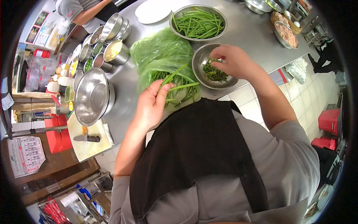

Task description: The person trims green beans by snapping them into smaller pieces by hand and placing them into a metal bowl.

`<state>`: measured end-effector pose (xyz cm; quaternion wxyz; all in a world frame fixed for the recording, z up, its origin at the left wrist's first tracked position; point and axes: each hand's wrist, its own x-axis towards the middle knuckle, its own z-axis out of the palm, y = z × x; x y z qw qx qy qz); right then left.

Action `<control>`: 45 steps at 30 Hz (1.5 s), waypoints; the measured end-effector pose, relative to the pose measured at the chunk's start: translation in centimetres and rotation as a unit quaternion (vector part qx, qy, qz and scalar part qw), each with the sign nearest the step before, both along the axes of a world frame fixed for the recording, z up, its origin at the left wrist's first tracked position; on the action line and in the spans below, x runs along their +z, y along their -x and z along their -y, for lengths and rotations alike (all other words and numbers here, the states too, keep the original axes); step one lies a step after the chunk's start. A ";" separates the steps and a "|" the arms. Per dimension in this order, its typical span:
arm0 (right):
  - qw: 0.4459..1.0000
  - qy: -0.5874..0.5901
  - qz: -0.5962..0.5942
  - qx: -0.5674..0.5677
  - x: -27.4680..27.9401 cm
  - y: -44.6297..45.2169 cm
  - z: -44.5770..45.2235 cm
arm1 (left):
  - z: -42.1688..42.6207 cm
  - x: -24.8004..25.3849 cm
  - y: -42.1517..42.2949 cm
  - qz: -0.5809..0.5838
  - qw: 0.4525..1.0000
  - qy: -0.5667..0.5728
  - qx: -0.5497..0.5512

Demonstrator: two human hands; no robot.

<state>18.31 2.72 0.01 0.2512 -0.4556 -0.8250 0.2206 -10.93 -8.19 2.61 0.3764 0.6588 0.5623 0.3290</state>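
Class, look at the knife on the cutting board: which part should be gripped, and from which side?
Probably best by the dark handle, from above and the right: the knife lies flat on the cutting board, its blade pointing left, away from that approach.

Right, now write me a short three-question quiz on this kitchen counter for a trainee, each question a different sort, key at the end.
1. Multiple choice. The left hand holds: (a) a white plate; (b) long green beans; (c) a metal spoon.
2. True or false. The black-handled knife lies on the pale cutting board.
3. Fill in the blank. The person's ____ is at the round metal bowl of small dark green pieces.

Key: 1. b; 2. true; 3. right hand.
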 end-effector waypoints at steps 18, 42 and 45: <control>0.979 0.065 -0.121 0.150 1.1 3.5 3.0 | -0.2 -0.4 0.0 0.017 0.999 0.020 0.028; 0.964 0.128 -0.163 0.164 1.5 4.1 3.0 | -0.2 -1.0 0.0 0.091 0.994 0.047 0.026; 0.972 0.107 -0.151 0.143 1.6 4.9 2.9 | -0.3 -1.4 0.3 0.097 0.993 0.065 0.005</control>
